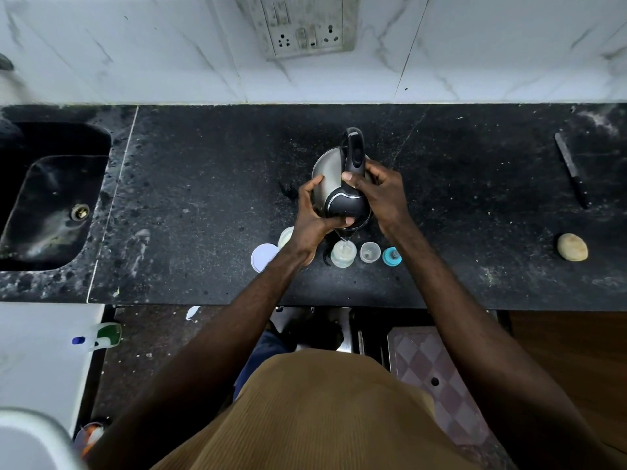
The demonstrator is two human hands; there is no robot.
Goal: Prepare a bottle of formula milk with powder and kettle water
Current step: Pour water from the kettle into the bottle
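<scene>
Both hands gripped the tilted kettle [334, 184]: right hand [380, 195] on its handle, left hand [314, 215] round its body, water falling into the bottle [343, 254].

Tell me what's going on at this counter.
A person is pouring water from a tilted stainless-steel kettle with a black handle into a clear baby bottle standing on the black stone counter. The right hand grips the handle; the left hand holds the kettle's body near the spout. A small clear cap and a blue teat ring sit right of the bottle, a round white lid left of it.
</scene>
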